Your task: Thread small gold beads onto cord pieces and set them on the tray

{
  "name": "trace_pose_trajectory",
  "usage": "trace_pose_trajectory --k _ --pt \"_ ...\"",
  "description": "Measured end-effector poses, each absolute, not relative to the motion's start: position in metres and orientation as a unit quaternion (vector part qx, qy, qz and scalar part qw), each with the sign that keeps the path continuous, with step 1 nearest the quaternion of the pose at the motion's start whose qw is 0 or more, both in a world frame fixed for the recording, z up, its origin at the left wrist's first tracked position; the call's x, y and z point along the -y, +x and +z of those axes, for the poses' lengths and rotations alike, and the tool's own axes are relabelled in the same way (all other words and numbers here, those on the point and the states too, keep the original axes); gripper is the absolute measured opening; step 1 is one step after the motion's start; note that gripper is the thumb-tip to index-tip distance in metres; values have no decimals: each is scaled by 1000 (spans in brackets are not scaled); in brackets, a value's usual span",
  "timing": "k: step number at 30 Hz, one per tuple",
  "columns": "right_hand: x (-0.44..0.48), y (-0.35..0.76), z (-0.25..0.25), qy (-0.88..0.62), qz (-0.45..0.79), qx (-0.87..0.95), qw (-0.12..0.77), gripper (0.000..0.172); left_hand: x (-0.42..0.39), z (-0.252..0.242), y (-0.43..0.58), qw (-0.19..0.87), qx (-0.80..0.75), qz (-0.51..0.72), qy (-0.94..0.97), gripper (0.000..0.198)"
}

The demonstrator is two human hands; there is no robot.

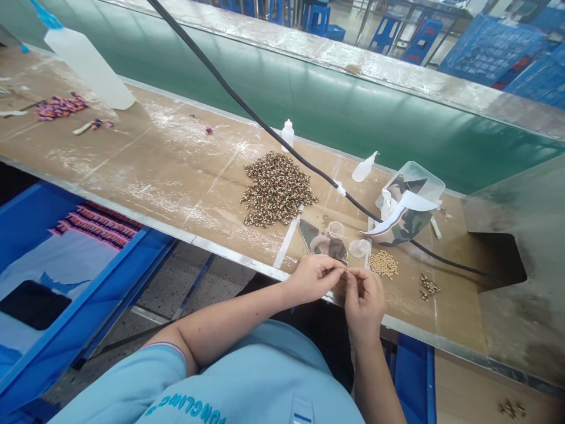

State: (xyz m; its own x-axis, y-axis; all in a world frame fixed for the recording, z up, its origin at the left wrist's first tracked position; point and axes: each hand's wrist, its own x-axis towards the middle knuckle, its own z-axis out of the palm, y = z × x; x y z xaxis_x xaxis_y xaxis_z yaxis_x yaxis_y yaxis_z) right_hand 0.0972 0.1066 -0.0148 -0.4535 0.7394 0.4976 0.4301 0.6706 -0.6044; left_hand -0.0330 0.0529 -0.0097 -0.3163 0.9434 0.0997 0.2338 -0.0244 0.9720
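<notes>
My left hand (314, 278) and my right hand (364, 297) meet at the table's front edge, their fingertips pinched together. Whatever sits between the fingertips is too small to make out. Just beyond them lies a camouflage cloth piece (324, 242), with a small clear round dish (358, 248) beside it. Right of my right hand is a pile of small tan beads (383, 264), and farther right a little group of dark and gold pieces (429, 286). A large heap of similar dark and gold pieces (278, 188) spreads out beyond my left hand.
A black cable (247, 103) crosses over the table. Small white bottles (288, 135) stand or lean at the back, near a clear plastic tub (424, 176) holding cloth. A big white bottle (88, 68) is at left. Blue bins (132, 259) sit below; a metal panel (521, 235) bounds the right.
</notes>
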Motion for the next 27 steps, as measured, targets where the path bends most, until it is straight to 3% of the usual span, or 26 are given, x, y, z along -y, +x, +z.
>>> trace_pose_trajectory --k 17,27 --pt "-110 101 -19 -405 356 753 378 22 -53 -7 -32 345 -616 534 465 22" --pt "-110 99 -16 -353 249 815 386 16 -53 -11 -33 329 -621 534 470 21"
